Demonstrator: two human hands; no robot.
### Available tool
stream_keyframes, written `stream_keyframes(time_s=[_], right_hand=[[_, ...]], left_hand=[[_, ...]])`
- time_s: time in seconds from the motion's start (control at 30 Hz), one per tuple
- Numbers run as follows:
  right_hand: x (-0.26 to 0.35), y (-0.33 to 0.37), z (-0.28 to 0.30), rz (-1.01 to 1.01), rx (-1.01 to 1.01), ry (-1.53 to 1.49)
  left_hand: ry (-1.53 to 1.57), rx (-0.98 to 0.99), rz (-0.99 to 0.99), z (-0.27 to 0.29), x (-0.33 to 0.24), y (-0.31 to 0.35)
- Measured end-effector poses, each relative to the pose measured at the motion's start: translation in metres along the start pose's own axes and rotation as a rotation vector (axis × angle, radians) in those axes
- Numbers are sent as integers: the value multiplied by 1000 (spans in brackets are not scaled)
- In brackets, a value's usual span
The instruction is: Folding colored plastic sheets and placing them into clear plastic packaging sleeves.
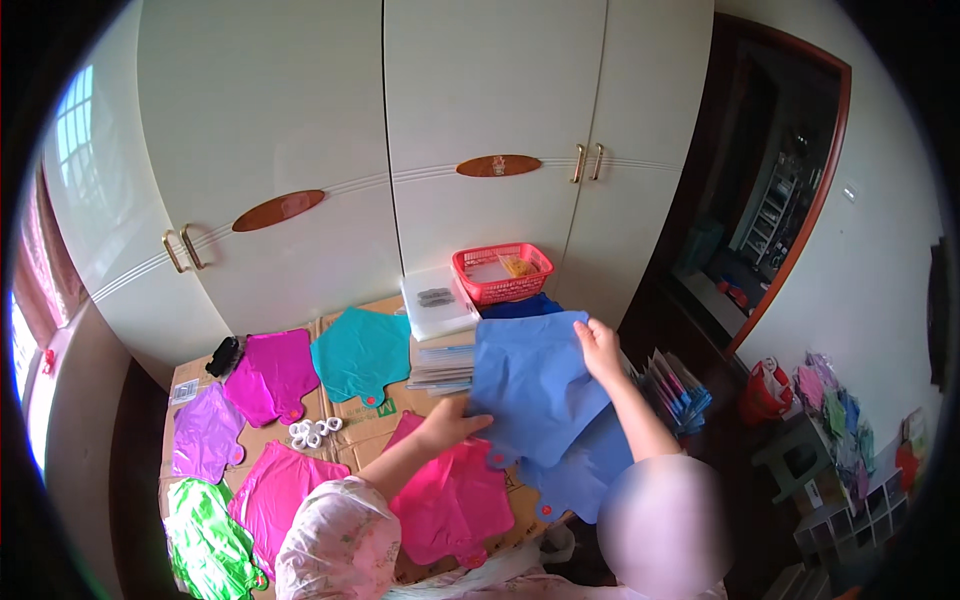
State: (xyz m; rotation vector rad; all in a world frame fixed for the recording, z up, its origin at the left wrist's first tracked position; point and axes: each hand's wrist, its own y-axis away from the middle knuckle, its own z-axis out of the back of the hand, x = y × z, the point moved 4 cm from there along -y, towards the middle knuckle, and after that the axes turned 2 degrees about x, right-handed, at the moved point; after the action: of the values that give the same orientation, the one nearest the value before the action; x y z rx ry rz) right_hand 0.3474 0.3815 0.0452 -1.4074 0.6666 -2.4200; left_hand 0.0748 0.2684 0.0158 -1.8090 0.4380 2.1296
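My right hand (600, 350) pinches the upper right corner of a flat blue plastic piece (530, 385), thumb on top. At the lower left edge of that piece, my left hand (450, 424) is closed on it. The piece hangs slightly wrinkled between both hands, over the table's right part. Partly beneath it lies a similar blue piece (585, 475) with a rounded tab. Next to my left forearm is a shiny hot-pink piece (455, 505). A stack of thin flat packets (442, 368) sits beside the held piece.
Cardboard (385, 460) covers the table. More flat pieces lie left: teal (362, 350), magenta (272, 372), purple (205, 435), pink (285, 490), green (208, 535). White rings (315, 432), a clear bag stack (438, 305) and a red basket (502, 285) are there. Packets (675, 390) stand right.
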Motion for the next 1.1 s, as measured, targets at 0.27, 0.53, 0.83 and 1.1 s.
stream_keyframes(time_s=[0.27, 0.53, 0.83, 1.1], right_hand=[[111, 12, -24, 468, 112, 318], [38, 31, -79, 426, 378, 618], [-12, 21, -131, 448, 469, 654], [-2, 18, -150, 455, 490, 760]], left_hand=[[590, -220, 264, -1, 19, -85], [564, -285, 313, -12, 36, -151], [245, -234, 249, 23, 22, -105], [183, -304, 223, 51, 28, -86]])
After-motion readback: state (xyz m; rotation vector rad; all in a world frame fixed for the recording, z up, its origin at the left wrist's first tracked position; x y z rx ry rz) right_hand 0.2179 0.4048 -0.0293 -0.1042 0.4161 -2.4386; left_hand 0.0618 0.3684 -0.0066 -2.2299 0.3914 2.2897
